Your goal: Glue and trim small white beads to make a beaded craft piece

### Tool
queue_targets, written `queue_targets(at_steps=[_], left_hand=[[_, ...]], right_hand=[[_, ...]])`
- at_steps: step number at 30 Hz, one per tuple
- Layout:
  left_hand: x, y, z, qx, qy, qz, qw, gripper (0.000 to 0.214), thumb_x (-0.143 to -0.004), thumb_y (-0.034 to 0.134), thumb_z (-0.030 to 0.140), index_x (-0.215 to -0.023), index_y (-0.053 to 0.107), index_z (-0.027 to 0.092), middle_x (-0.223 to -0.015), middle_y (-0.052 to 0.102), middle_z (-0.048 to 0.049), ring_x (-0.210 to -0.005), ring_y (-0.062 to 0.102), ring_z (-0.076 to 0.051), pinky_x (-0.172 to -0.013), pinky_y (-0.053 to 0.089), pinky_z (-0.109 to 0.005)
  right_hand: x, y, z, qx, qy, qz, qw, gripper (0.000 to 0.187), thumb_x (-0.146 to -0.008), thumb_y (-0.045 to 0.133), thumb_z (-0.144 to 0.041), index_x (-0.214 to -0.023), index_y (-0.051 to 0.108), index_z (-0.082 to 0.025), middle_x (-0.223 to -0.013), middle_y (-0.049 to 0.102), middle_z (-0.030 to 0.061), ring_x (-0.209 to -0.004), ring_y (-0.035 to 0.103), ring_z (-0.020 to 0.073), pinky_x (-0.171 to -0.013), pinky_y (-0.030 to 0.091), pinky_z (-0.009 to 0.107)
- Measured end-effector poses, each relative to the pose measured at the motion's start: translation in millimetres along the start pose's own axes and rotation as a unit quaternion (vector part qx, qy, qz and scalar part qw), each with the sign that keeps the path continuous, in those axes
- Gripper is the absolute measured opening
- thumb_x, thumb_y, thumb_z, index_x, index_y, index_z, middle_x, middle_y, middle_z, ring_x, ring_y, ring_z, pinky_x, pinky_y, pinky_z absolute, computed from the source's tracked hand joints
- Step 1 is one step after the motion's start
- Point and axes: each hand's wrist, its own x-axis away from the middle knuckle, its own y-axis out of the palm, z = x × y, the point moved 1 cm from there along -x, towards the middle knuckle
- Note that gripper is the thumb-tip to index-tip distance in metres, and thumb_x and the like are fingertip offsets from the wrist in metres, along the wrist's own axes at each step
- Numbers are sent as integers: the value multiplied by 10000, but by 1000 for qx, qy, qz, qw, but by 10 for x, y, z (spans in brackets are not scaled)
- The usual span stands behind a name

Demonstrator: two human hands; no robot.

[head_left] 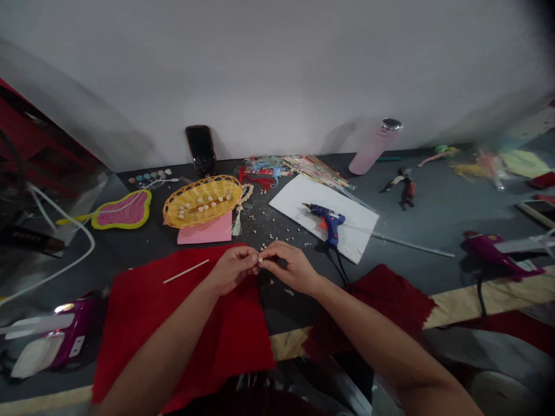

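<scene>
Pinching a small pale piece (261, 260) between closed thumbs and fingertips, a person's left hand (236, 268) and right hand (291, 267) meet near the far right corner of a red cloth (234, 332). A blue glue gun (333, 226) lies on a white board (295, 199); a yellow basket (191, 219) holds more pale pieces. Lettering on the pink bottle (375, 149) and the dark tool (32, 240) is too blurred to read.

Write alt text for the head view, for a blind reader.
A person's left hand and right hand pinch a tiny pale piece over a dark table, at the edge of a red cloth. Beyond are a yellow basket and, on a white board, a blue glue gun.
</scene>
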Motion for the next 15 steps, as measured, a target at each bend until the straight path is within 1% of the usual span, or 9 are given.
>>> queue_targets(at_steps=[2, 6, 12, 15], left_hand=[[7, -6, 2, -6, -2, -7, 1000, 221, -646, 744, 286, -658, 631, 97, -599, 601, -18, -537, 513, -74, -563, 372, -201], [11, -22, 1, -12, -6, -3, 1000, 211, -656, 739, 278, -690, 640, 95, -615, 611, -24, -540, 517, -75, -561, 371, -201], [2, -24, -2, 4, -2, 3, 1000, 228, -644, 747, 291, -714, 644, 100, -628, 617, -22, -541, 528, -79, -560, 388, -201], [6, -22, -1, -1, -2, -5, 1000, 220, -654, 739, 290, -695, 635, 101, -614, 606, -19, -546, 524, -78, -561, 386, -197]], right_hand=[[1, -2, -6, 4, -4, -2, 1000, 136, -853, 546, -247, -958, 618, -199, -835, 635, 49, -800, 574, 150, -748, 462, 283], [5, 6, -2, 2, -11, -6, 1000, 168, -861, 533, -232, -1006, 614, -210, -853, 643, 47, -810, 581, 148, -754, 466, 284], [4, 14, 14, 0, -1, 8, 1000, 144, -866, 525, -243, -969, 622, -215, -841, 640, 46, -796, 582, 148, -745, 468, 285], [1, 14, 18, 6, 5, -1, 1000, 123, -862, 531, -243, -939, 622, -210, -821, 634, 42, -782, 580, 147, -736, 466, 282]])
